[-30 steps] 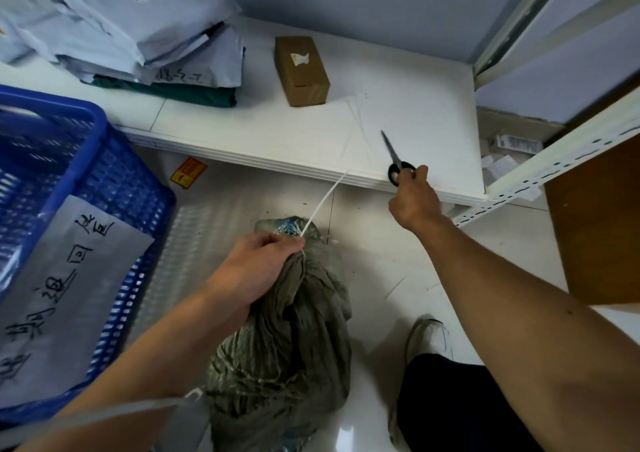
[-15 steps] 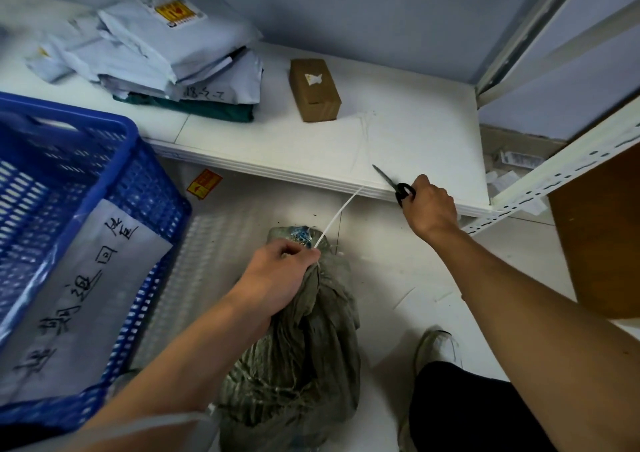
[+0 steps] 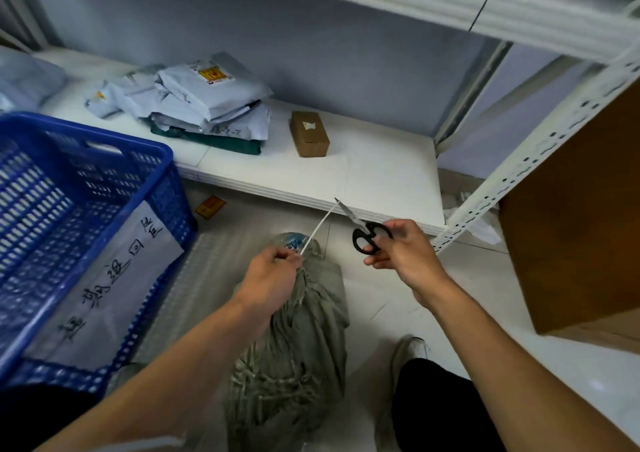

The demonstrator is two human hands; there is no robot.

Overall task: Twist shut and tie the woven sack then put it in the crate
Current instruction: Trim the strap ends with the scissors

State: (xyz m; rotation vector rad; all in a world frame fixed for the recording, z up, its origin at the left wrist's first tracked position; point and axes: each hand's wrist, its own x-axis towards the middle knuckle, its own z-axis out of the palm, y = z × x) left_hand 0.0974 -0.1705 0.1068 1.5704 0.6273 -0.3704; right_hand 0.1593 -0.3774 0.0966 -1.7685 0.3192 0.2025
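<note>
My left hand (image 3: 273, 278) pinches the woven sack's (image 3: 301, 347) twisted neck, on the floor just right of the blue crate (image 3: 138, 188), holding the white tie (image 3: 317, 230) taut so my right hand (image 3: 405, 254), gripping the scissors (image 3: 363, 233), can trim it

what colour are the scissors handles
Black, plain in the head view: scissors held in the right hand.

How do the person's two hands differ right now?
The left hand grips the twisted neck of the woven sack; the right hand holds black scissors. The left hand rests on the sack; the right hand hangs in the air beside it, blades toward the white tie. Both are curled round something.
</note>
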